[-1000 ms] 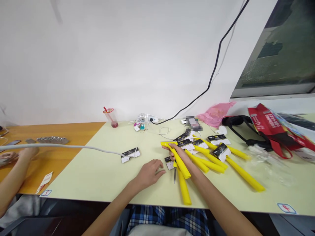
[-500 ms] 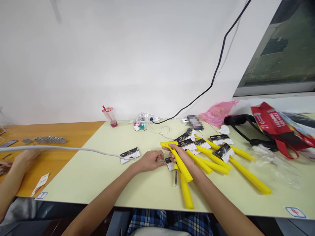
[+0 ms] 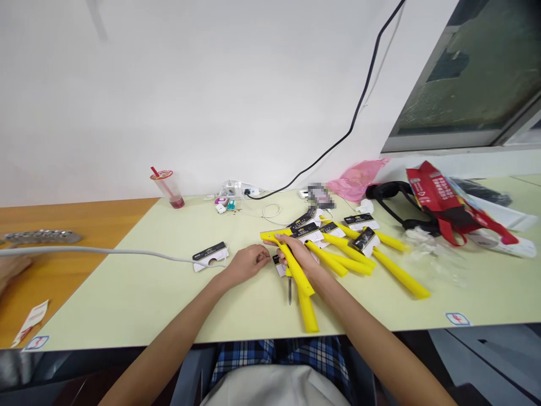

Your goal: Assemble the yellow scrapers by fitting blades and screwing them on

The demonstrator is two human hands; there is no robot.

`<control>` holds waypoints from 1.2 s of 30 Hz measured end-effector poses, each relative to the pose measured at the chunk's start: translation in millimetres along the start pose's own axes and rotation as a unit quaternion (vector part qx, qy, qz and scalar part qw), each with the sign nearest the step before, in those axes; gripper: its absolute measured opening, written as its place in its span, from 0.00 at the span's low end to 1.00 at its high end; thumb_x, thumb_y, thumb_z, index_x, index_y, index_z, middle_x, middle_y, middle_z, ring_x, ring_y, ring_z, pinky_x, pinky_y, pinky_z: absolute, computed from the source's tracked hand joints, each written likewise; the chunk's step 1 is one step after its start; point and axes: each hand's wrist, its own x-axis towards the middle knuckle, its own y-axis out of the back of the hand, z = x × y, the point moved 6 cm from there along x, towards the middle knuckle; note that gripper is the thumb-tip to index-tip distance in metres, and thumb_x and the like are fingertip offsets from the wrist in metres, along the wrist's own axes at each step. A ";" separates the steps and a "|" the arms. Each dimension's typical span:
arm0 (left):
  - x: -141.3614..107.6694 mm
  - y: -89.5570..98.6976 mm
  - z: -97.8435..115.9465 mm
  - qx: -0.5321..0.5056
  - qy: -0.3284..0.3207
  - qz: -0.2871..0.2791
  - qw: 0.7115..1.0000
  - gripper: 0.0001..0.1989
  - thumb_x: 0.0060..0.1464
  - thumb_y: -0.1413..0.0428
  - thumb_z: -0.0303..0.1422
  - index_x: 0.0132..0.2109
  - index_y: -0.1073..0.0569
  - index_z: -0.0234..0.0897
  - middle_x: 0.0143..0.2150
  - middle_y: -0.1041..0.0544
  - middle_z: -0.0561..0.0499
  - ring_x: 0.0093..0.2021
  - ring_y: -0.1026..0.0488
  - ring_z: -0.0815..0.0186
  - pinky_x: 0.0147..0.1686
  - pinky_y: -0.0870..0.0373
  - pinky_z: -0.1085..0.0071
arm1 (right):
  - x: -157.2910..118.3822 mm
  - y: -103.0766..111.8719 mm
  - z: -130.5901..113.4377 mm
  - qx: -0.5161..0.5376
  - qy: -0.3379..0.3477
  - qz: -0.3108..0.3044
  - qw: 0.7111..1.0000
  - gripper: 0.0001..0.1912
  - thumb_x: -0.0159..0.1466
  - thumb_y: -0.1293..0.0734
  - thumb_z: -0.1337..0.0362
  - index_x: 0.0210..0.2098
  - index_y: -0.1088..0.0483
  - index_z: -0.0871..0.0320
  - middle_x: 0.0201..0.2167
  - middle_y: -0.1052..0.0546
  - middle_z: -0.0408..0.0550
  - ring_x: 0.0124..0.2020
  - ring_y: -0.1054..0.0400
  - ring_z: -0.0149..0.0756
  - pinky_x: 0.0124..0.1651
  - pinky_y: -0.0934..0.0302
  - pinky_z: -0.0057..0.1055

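My right hand [image 3: 296,252] is closed around a yellow long-handled tool [image 3: 297,270] that looks like a scraper, its flat head pointing left and its handle slanting toward me. Beneath that hand, a thin metal shaft [image 3: 289,292] with a yellow end sticks out, like a screwdriver; whether the hand grips it too is hidden. My left hand [image 3: 249,264] hovers just left of the tool's head, thumb and fingertips pinched together. Anything between them is too small to make out. Another yellow handle [image 3: 308,313] lies below, and a black-and-white card [image 3: 279,266] shows between my hands.
Several yellow tools with card labels [image 3: 363,242] lie to the right. A loose card [image 3: 210,256] rests at left under a grey cable [image 3: 127,252]. Behind are a cup [image 3: 169,189], a power strip [image 3: 239,190], headphones [image 3: 397,203] and a red bag [image 3: 439,197]. Another person's hand [image 3: 12,270] is far left.
The view has shifted, so the table's contents appear farther left and higher. My hands keep nearly the same pose around the yellow tool. The other person's arm is mostly out of frame.
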 end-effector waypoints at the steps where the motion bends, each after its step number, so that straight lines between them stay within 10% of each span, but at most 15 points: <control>1: -0.6 0.3 -0.4 0.008 -0.001 0.005 1.000 0.11 0.69 0.45 0.39 0.41 0.22 0.40 0.34 0.23 0.51 0.34 0.27 0.61 0.40 0.34 0.65 | -0.3 -0.7 0.0 0.007 -0.001 -0.007 1.000 0.15 0.67 0.25 0.55 0.46 0.22 0.60 0.18 0.27 0.41 0.16 0.40 0.29 0.16 0.44 0.23; 11: 1.7 16.9 -22.7 -0.127 0.093 0.120 0.980 0.14 0.64 0.42 0.44 0.46 0.22 0.39 0.39 0.20 0.48 0.40 0.25 0.60 0.43 0.30 0.64 | -4.2 -0.8 0.1 0.025 -0.007 -0.006 1.000 0.15 0.67 0.23 0.55 0.45 0.24 0.59 0.19 0.27 0.42 0.17 0.36 0.30 0.17 0.40 0.23; 15: 2.0 23.2 -48.2 -0.362 0.197 0.176 0.894 0.17 0.55 0.40 0.38 0.50 0.20 0.37 0.48 0.17 0.44 0.45 0.22 0.60 0.47 0.26 0.64 | -5.3 -1.8 -1.0 0.026 -0.015 -0.003 1.000 0.16 0.68 0.24 0.55 0.47 0.24 0.59 0.19 0.27 0.42 0.17 0.36 0.30 0.16 0.41 0.23; 22: -1.7 25.2 -54.2 -0.565 0.195 0.201 0.776 0.16 0.50 0.35 0.22 0.47 0.17 0.34 0.59 0.17 0.39 0.67 0.24 0.56 0.75 0.35 0.58 | -6.9 -1.2 -2.5 0.038 -0.021 0.001 0.999 0.10 0.69 0.25 0.59 0.45 0.25 0.58 0.21 0.24 0.44 0.17 0.37 0.30 0.17 0.39 0.24; 28: -3.2 30.0 -43.0 -0.573 0.172 0.242 0.764 0.11 0.56 0.29 0.30 0.45 0.17 0.31 0.56 0.16 0.35 0.65 0.21 0.51 0.74 0.32 0.53 | 1.3 0.0 3.7 0.052 -0.015 -0.025 0.998 0.10 0.69 0.25 0.61 0.42 0.28 0.56 0.37 0.14 0.54 0.20 0.34 0.30 0.18 0.35 0.25; 36: -6.5 36.7 -41.9 -0.536 0.183 0.293 0.770 0.13 0.54 0.26 0.35 0.41 0.17 0.31 0.50 0.14 0.38 0.61 0.18 0.52 0.69 0.25 0.55 | 2.4 -0.3 4.4 0.058 -0.023 -0.021 0.998 0.07 0.69 0.26 0.62 0.41 0.25 0.58 0.33 0.15 0.51 0.20 0.34 0.28 0.20 0.33 0.24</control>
